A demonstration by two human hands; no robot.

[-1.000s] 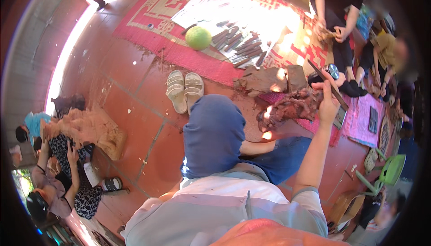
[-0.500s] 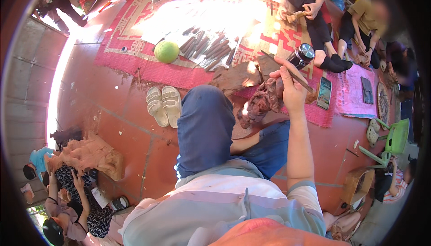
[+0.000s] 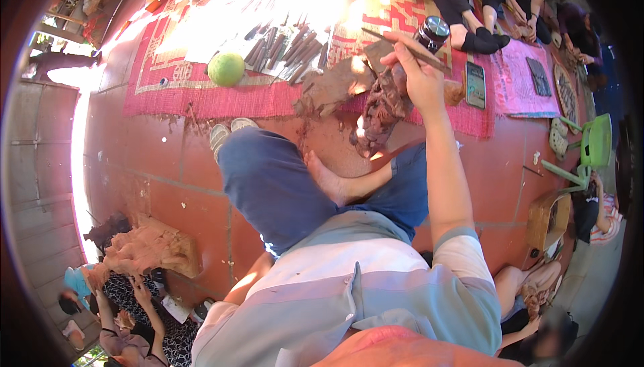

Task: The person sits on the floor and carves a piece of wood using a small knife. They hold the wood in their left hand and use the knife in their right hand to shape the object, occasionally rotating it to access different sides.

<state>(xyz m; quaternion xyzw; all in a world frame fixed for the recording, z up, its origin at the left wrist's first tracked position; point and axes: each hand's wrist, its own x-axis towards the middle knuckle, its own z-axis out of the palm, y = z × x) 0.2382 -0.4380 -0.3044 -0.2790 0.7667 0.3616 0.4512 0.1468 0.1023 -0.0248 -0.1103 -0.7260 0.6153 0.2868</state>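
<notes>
My right hand (image 3: 419, 75) is closed round a slim dark carving chisel (image 3: 435, 63), held slantwise above the mat's edge. Just below and left of that hand lies a reddish-brown carved wood piece (image 3: 381, 115), its surface knotty and twisted. A flat, rough brown slab of wood (image 3: 329, 91) sits beside the carving. Behind the hand stands a dark flask with a shiny lid (image 3: 435, 26), and a phone (image 3: 475, 85) lies to its right. Only a bit of my left arm (image 3: 249, 280) shows beside my thigh; that hand is hidden.
Many chisels (image 3: 285, 45) are spread on the red patterned mat (image 3: 221, 102), near a green round fruit (image 3: 226, 69). My sandals (image 3: 219, 139) are partly behind my knee. A green plastic chair (image 3: 596, 140) and a wooden box (image 3: 547, 219) stand right. Other people sit around.
My view has shifted, and my left knee has swung left and lowered, uncovering my bare foot and partly covering the sandals. The chisel stays in my right hand.
</notes>
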